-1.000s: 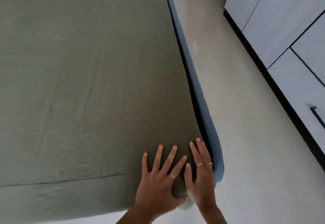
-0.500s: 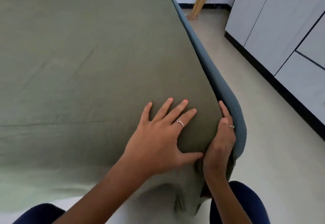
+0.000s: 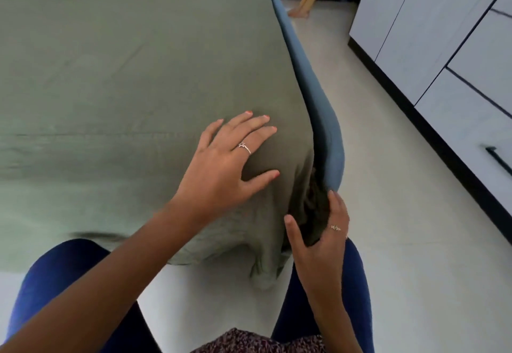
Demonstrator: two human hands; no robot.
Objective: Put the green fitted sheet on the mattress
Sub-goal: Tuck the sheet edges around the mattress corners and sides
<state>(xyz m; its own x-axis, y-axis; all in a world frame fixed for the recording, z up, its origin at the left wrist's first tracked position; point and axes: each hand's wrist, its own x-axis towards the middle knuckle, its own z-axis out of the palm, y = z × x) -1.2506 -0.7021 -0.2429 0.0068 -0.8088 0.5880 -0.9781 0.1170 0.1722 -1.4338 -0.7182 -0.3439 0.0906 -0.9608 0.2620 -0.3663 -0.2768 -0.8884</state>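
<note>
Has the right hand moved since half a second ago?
Yes. The right hand slid down off the mattress top, below the blue bed frame corner, onto the bunched green sheet.

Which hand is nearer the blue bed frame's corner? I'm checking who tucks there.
Right. The right hand sits just below the blue bed frame corner, fingertips at it; the left hand is farther in on the green sheet.

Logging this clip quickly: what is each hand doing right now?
Left hand: open, fingers spread on the green fitted sheet.
Right hand: thumb and fingers pinch bunched sheet at the corner.
</note>
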